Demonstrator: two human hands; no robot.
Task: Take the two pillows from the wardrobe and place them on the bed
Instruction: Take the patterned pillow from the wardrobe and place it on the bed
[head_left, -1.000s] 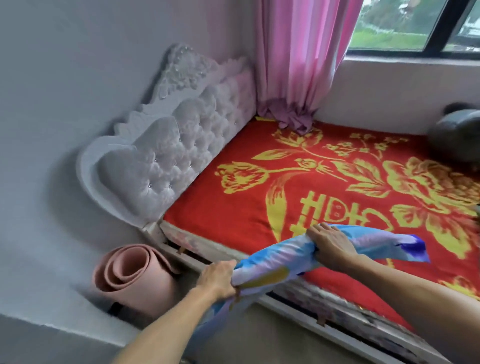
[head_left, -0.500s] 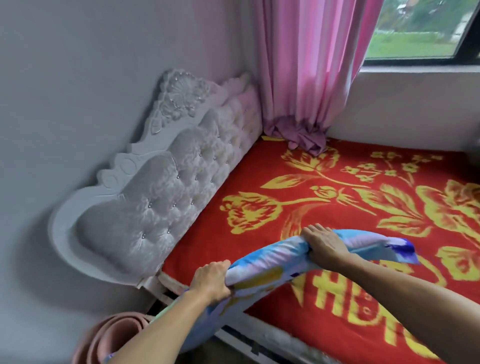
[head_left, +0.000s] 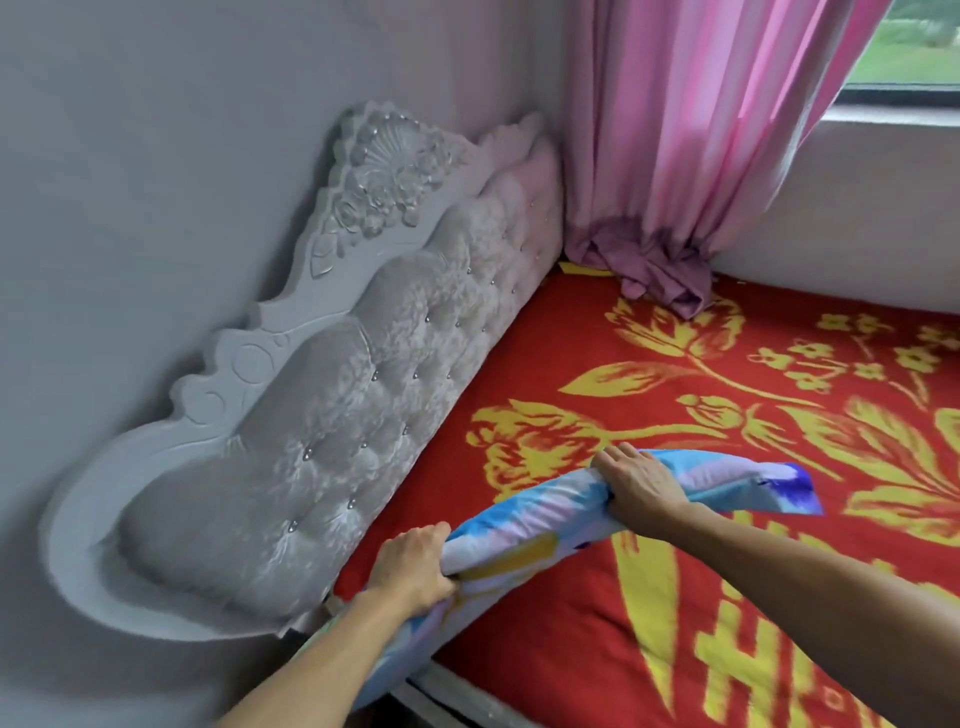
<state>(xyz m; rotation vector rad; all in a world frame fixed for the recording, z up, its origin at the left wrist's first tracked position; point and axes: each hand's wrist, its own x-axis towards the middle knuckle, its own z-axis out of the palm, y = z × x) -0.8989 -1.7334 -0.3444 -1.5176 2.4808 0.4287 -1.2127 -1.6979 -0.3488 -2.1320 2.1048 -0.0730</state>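
Observation:
A flat pillow (head_left: 524, 525) in a blue, lilac and yellow floral cover hangs over the near left corner of the bed (head_left: 571, 649), which has a red blanket with yellow flowers. My left hand (head_left: 413, 564) grips the pillow's near edge close to the headboard. My right hand (head_left: 641, 486) clamps its top edge further right, above the blanket. The pillow's lower part droops below my left arm past the bed's edge. I see one pillow only; the wardrobe is out of view.
A white tufted headboard (head_left: 332, 410) leans against the grey wall on the left. A pink curtain (head_left: 675, 145) falls onto the bed's far corner, its hem bunched on the blanket. A window sill runs along the far right wall.
I have come closer to the bed and the pillow has travelled forward over the blanket toward the headboard. The rolled pink mat on the floor has dropped out of view.

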